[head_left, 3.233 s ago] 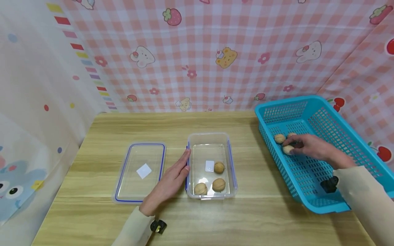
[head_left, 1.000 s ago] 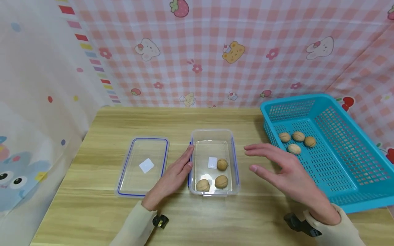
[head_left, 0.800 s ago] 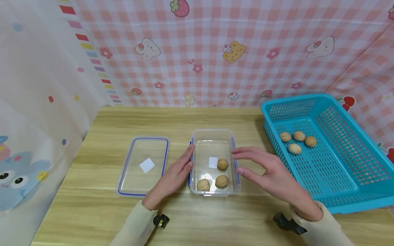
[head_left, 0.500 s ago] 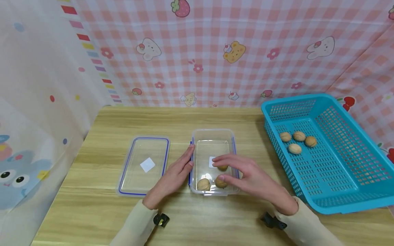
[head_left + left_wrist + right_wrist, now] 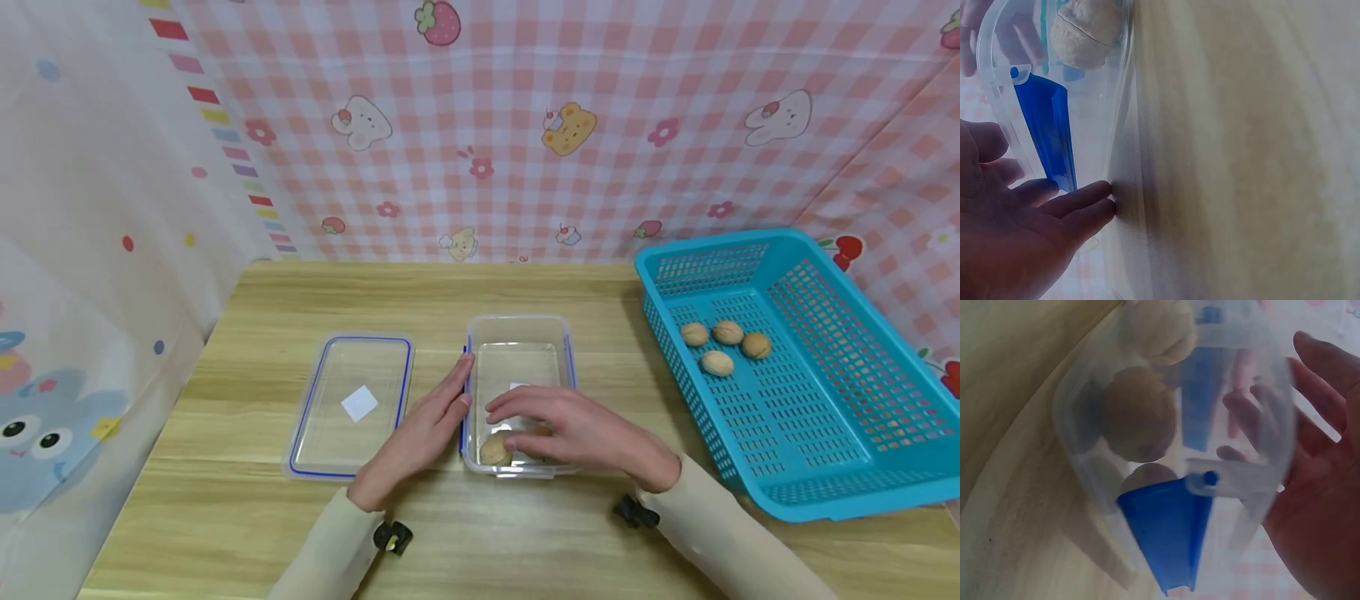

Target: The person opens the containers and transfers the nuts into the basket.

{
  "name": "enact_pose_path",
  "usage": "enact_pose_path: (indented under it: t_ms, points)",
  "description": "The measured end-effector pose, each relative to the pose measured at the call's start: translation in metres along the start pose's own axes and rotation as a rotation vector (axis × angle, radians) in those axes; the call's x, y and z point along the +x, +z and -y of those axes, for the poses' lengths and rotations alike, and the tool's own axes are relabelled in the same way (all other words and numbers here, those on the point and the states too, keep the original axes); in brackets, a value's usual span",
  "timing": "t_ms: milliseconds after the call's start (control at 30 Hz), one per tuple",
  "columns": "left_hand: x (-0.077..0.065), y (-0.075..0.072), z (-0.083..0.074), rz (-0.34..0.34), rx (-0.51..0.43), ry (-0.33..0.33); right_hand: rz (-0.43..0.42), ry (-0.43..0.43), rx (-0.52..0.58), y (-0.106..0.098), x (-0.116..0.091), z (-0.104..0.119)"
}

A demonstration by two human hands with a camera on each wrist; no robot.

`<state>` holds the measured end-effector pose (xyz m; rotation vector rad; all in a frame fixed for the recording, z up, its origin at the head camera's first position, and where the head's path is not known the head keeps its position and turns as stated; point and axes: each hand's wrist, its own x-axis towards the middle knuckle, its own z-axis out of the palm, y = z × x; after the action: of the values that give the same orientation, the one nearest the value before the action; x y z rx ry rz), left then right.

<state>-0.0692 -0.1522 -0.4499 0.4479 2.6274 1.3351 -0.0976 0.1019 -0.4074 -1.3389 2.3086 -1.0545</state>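
A clear plastic box [image 5: 517,317] with blue side latches stands uncovered on the table. My left hand [image 5: 420,429] rests its straight fingers along the left wall, by the blue latch [image 5: 1047,128] in the left wrist view. Reaching in over the right rim, my right hand [image 5: 573,425] has its fingers spread and loosely bent, with nothing gripped. Its thumb tip overlaps a walnut [image 5: 493,450] in the near left corner. Two more walnuts inside are mostly hidden under that hand; a brown walnut [image 5: 1140,414] shows through the wall in the right wrist view.
Left of the box lies its clear lid [image 5: 356,360] with a blue seal and a white square. A blue mesh basket [image 5: 828,498] stands at the right, holding several walnuts, one a pale walnut [image 5: 717,363]. A checked cloth [image 5: 420,108] hangs behind the table.
My right hand has left the walnuts in the basket and moved left, passing over the box's right rim into it. The left hand stays against the box.
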Motion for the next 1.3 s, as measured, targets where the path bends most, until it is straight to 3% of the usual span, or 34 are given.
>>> enact_pose_path:
  t_ms: [433,733,900,1100,1300]
  points:
    - [0.0,0.001,0.001,0.009,-0.002,-0.006,0.174,-0.11,-0.073,0.006,0.017,-0.014]
    - [0.001,0.0,0.0,0.012,-0.008,-0.008,0.283,-0.085,-0.118,0.007,0.021,-0.017]
    - [0.001,0.001,0.001,0.004,-0.008,-0.014,0.316,-0.113,-0.137,0.01,0.024,-0.016]
    - [0.001,0.001,0.003,-0.004,-0.007,-0.003,0.337,-0.087,-0.131,0.013,0.026,-0.016]
    - [0.0,0.001,0.001,-0.002,-0.012,0.009,0.286,-0.1,-0.088,0.009,0.024,-0.015]
